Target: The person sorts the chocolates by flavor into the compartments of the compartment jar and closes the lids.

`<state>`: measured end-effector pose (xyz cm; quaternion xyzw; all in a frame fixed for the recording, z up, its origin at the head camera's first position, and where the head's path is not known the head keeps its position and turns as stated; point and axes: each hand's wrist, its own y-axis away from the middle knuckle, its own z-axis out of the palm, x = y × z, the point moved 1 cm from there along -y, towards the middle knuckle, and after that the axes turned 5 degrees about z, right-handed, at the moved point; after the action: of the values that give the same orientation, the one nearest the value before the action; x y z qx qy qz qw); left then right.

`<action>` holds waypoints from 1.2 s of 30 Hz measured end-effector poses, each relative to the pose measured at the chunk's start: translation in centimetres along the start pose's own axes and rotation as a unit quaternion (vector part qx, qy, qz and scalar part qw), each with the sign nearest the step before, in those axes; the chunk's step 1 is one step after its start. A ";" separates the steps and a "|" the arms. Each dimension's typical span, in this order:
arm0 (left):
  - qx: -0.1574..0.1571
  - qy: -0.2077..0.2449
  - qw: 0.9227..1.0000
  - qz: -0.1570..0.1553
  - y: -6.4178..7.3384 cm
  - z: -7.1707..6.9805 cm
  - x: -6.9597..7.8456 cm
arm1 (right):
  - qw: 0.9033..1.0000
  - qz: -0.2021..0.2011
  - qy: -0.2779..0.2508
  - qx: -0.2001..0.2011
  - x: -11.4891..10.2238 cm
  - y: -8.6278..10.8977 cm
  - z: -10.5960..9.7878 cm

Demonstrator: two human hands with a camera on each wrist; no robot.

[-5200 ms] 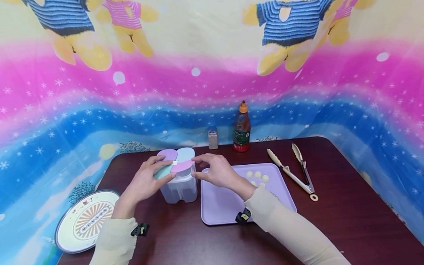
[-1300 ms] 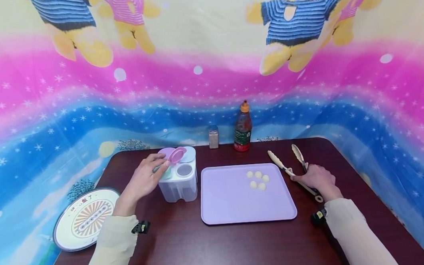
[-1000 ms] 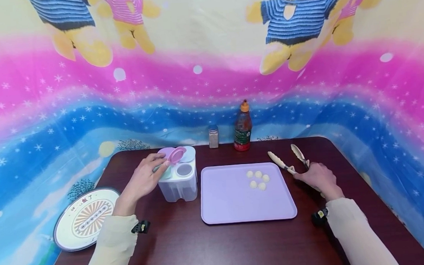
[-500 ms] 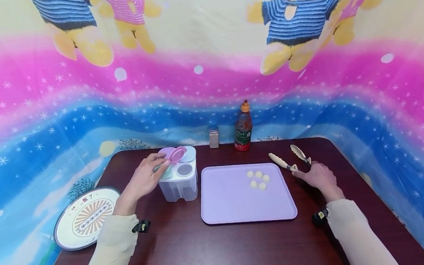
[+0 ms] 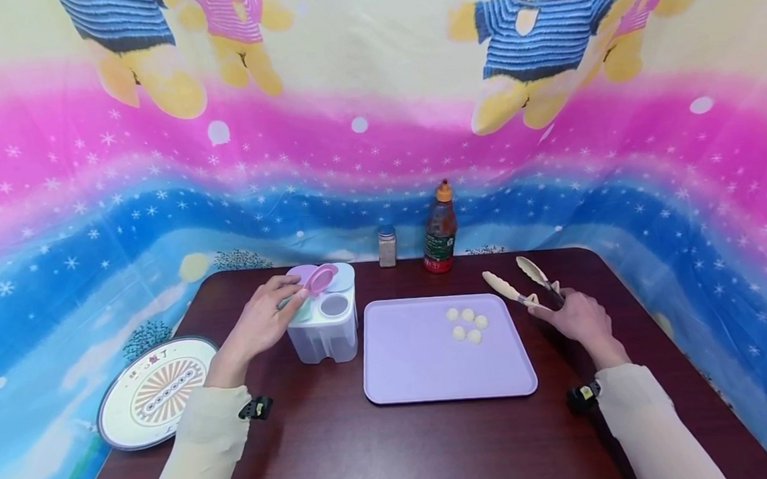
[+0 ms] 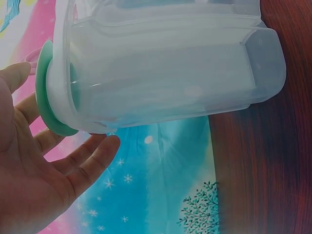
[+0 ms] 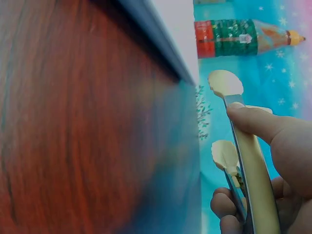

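Observation:
At the left of the head view, my left hand pinches the raised pink lid between thumb and finger. That lid belongs to a white translucent container with several round coloured lids; one round opening is uncovered in front. In the left wrist view, the thumb reaches the pink lid's edge beside a green lid, and the other fingers extend below the container. On the right, my right hand grips cream-tipped metal tongs, thumb along one arm and fingers round the other. The tong tips are spread apart.
A lilac tray lies mid-table with several small white balls on it. Behind it stand a sauce bottle and a small shaker jar. A patterned plate sits at the left edge.
Earlier both hands were on the covered container. The pink lid was then raised by the left hand, while the right hand moved to the tongs, took hold and shifted them slightly.

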<state>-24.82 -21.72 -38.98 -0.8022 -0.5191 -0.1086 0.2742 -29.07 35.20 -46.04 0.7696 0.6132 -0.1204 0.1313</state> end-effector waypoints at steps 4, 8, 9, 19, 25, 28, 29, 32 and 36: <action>0.001 0.000 1.000 0.002 0.0 0.0 0.0 | 1.000 -0.004 0.011 0.001 -1.0 0.6 -0.7; 0.000 0.002 1.000 0.002 0.0 -0.1 0.0 | 1.000 -0.013 0.013 0.002 -2.1 1.3 -1.3; 0.000 0.003 1.000 0.001 -0.1 -0.1 0.0 | 1.000 -0.016 0.012 0.004 -2.3 1.5 -1.4; -0.001 0.008 1.000 -0.004 0.0 -0.1 -0.1 | 0.997 -0.067 0.018 0.032 -4.7 2.9 -1.7; 0.000 0.009 1.000 -0.003 0.0 0.0 -0.2 | 0.996 -0.087 0.018 0.022 -5.9 3.6 -1.6; -0.002 0.009 1.000 -0.004 0.0 0.0 -0.1 | 0.995 -0.093 0.022 0.014 -6.3 3.9 -1.5; -0.002 0.009 1.000 -0.005 0.0 0.0 -0.1 | 0.995 -0.096 0.023 0.011 -6.4 4.0 -1.4; -0.003 0.009 1.000 -0.005 0.0 -0.1 -0.1 | 0.994 -0.101 0.027 0.007 -6.7 4.2 -1.1; -0.004 0.010 1.000 -0.008 0.0 0.0 -0.1 | 0.993 -0.112 0.037 0.000 -6.9 4.3 -0.8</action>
<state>-24.84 -21.82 -39.00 -0.7981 -0.5222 -0.1206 0.2751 -26.33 28.24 -42.69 0.7001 0.6999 -0.1060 0.0938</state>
